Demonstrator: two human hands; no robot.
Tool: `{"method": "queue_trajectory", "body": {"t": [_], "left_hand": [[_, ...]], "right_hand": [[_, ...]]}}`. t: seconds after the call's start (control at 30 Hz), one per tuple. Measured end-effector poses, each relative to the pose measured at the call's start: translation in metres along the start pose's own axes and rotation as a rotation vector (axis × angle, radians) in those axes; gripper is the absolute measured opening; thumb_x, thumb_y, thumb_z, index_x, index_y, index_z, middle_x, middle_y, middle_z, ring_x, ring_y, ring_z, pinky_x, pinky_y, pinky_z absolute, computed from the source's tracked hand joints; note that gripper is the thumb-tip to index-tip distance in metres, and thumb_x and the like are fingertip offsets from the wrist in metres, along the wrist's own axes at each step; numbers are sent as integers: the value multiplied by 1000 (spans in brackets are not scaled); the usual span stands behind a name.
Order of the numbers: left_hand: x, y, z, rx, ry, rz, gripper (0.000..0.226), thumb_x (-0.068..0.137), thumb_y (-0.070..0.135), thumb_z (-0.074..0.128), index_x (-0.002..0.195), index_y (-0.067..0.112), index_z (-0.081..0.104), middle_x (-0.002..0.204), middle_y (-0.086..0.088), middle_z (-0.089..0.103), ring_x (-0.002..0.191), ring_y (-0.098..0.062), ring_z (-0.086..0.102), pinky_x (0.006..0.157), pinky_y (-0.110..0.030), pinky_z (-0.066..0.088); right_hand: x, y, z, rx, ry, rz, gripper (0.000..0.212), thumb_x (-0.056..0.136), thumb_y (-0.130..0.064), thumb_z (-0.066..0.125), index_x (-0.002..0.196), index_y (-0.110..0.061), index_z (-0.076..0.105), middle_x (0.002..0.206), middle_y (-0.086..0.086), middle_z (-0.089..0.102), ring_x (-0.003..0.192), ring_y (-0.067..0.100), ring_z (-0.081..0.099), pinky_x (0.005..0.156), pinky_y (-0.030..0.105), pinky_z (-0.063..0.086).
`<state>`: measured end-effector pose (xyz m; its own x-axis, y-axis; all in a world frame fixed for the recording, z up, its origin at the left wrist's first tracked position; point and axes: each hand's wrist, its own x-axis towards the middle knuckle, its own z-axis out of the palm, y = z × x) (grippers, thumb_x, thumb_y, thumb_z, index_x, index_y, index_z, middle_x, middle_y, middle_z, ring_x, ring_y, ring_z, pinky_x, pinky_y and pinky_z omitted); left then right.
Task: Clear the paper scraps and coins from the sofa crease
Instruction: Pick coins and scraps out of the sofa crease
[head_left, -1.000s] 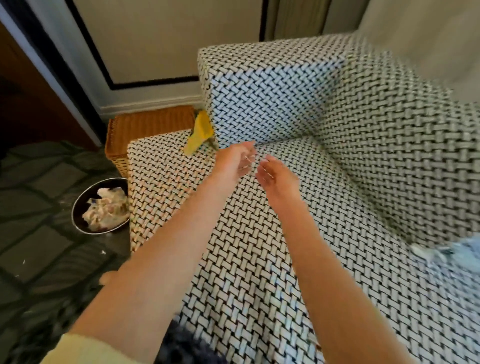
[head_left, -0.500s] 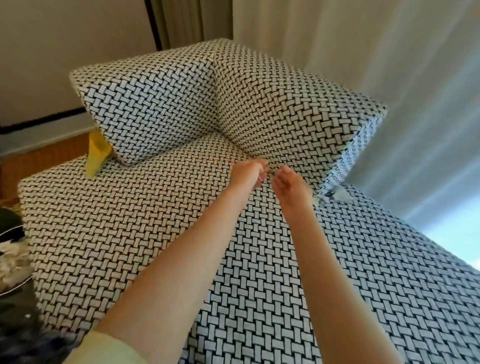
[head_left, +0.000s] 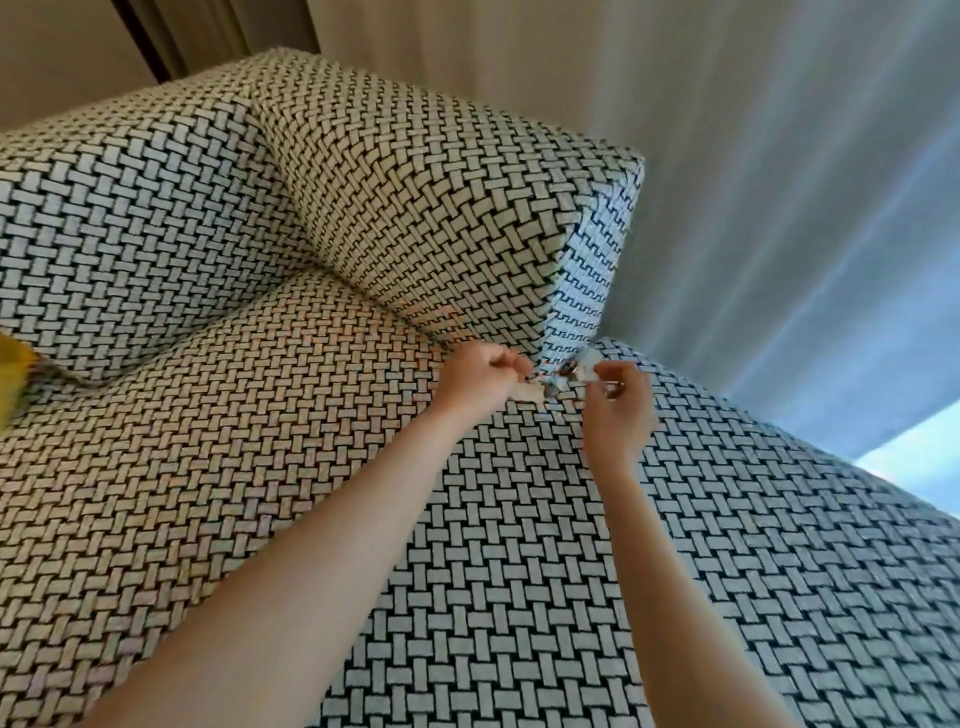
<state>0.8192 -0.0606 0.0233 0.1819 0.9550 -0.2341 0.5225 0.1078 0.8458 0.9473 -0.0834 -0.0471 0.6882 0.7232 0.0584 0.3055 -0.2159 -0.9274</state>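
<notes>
no legible text, label, brand, number or sign anywhere. only blurred coloured print on the paper scraps (head_left: 565, 372), too smeared to read.
</notes>
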Motion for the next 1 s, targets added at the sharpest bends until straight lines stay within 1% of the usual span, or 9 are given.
{"method": "queue_trajectory", "body": {"t": [0.13, 0.2, 0.3, 0.4, 0.5, 0.63, 0.73, 0.87, 1.0], "left_hand": [[9, -11, 19, 177, -35, 38, 18, 87, 4, 53, 91, 15, 68, 91, 9, 61, 56, -2, 45, 45, -8, 36], [12, -13, 25, 305, -56, 88, 24, 88, 3, 51, 91, 18, 69, 101, 7, 64, 64, -5, 54, 54, -10, 43], [16, -12, 31, 460, -117, 212, 23, 90, 3, 52, 95, 18, 69, 110, 6, 65, 69, -5, 57, 60, -14, 46], [19, -8, 40, 505, -103, 302, 21, 89, 1, 52, 97, 16, 64, 95, 8, 58, 81, -6, 54, 62, -6, 37], [28, -10, 49, 505, -23, 272, 17, 84, 0, 55, 88, 16, 57, 80, 5, 55, 71, -11, 52, 56, -14, 36], [37, -16, 57, 630, -4, 308, 19, 84, 2, 57, 81, 18, 47, 70, 6, 51, 70, -17, 56, 58, -20, 40], [41, -17, 66, 757, 4, 335, 9, 89, 5, 52, 96, 11, 48, 84, -8, 63, 78, -26, 62, 62, -29, 44], [47, -19, 78, 854, 63, 332, 24, 94, 3, 46, 116, 7, 41, 95, -11, 67, 83, -27, 66, 64, -30, 49], [52, -17, 78, 958, 55, 328, 33, 92, -4, 39, 123, 7, 37, 93, -11, 65, 83, -29, 66, 65, -32, 49]], "right_hand": [[15, 24, 8, -201, 33, -199, 21, 80, -9, 61, 101, -11, 65, 110, 5, 57, 107, 22, 47, 86, 31, 42], [18, 27, 15, -289, 12, -325, 23, 77, -7, 62, 99, -10, 68, 107, 8, 59, 103, 28, 50, 87, 36, 42], [24, 27, 19, -430, -31, -335, 29, 82, -16, 59, 111, -11, 66, 113, 9, 58, 107, 30, 50, 90, 37, 39], [34, 27, 21, -627, -173, -302, 40, 90, -30, 51, 128, -18, 52, 122, 7, 49, 113, 27, 43, 94, 36, 34], [46, 26, 24, -736, -246, -308, 37, 92, -35, 44, 123, -18, 53, 123, 7, 49, 112, 27, 42, 92, 35, 34], [62, 26, 23, -768, -333, -320, 35, 92, -40, 45, 116, -19, 60, 122, 7, 51, 114, 26, 44, 92, 35, 36], [67, 23, 22, -773, -368, -340, 34, 92, -38, 47, 116, -19, 61, 123, 7, 51, 116, 27, 43, 94, 36, 35], [64, 22, 26, -754, -364, -362, 29, 92, -29, 47, 112, -14, 61, 119, 8, 54, 111, 27, 46, 92, 35, 36], [67, 18, 21, -601, -398, -338, 23, 90, -20, 48, 102, -11, 64, 103, 6, 65, 94, 24, 56, 77, 30, 41]]}}
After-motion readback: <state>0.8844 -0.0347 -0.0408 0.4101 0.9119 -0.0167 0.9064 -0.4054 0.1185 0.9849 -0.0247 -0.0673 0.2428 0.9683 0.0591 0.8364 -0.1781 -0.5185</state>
